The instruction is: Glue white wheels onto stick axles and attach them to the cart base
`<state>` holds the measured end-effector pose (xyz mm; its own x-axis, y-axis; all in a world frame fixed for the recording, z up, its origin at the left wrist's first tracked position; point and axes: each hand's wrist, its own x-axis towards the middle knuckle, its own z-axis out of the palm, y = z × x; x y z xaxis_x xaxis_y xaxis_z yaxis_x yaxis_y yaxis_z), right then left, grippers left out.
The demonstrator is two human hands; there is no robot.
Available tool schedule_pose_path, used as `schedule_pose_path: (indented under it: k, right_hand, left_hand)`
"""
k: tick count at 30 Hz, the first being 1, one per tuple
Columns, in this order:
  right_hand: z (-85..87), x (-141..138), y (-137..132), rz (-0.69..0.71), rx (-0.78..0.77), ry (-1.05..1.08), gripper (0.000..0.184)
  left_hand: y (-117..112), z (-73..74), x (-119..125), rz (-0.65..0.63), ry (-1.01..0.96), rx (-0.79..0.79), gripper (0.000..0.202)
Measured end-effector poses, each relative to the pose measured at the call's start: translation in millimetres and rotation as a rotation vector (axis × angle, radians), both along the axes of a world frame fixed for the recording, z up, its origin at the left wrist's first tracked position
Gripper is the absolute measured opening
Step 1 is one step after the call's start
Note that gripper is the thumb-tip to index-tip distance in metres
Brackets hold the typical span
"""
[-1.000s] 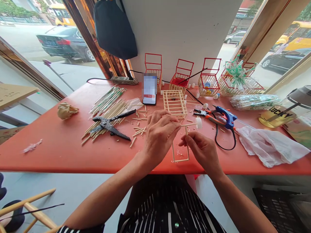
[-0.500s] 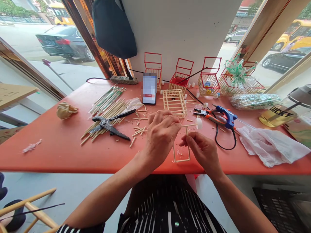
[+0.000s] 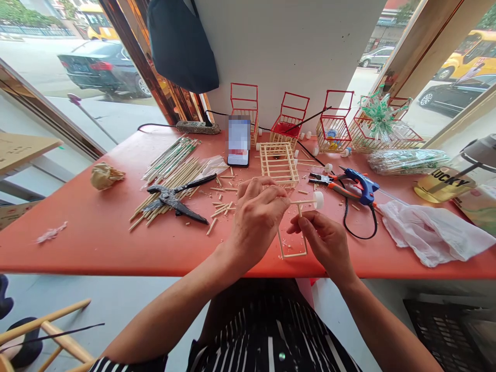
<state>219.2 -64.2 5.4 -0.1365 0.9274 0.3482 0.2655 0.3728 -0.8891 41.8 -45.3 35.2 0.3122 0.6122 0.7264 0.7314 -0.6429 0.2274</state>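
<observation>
My left hand point(image 3: 258, 219) pinches one end of a thin wooden stick with a white wheel point(image 3: 318, 199) on its far end. My right hand point(image 3: 323, 243) pinches the upper part of a small rectangular stick frame point(image 3: 293, 247) that meets this stick. Both hands hover just above the front edge of the red table point(image 3: 96, 232). A finished bare stick cage point(image 3: 278, 164) lies right behind my hands.
Black shears point(image 3: 176, 198) rest on a pile of sticks point(image 3: 170, 178) at the left. A phone point(image 3: 238, 141) stands behind. A blue glue gun point(image 3: 360, 186), pliers point(image 3: 329, 183), a white plastic bag point(image 3: 430, 232) and several red-handled stick baskets point(image 3: 290, 124) lie right and behind. Crumpled paper point(image 3: 104, 175) sits far left.
The stick frame has tilted slightly and shifted a little right in my hands. The hands stay in nearly the same place.
</observation>
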Motion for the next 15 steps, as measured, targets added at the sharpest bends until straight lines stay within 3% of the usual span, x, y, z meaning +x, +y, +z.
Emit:
schedule_pose_path:
  k: [15]
  right_hand:
    - [-0.4,0.0,0.9,0.009,-0.019,0.004,0.024]
  left_hand:
    - [0.6,-1.1,1.2,0.005,-0.001,-0.003,0.014]
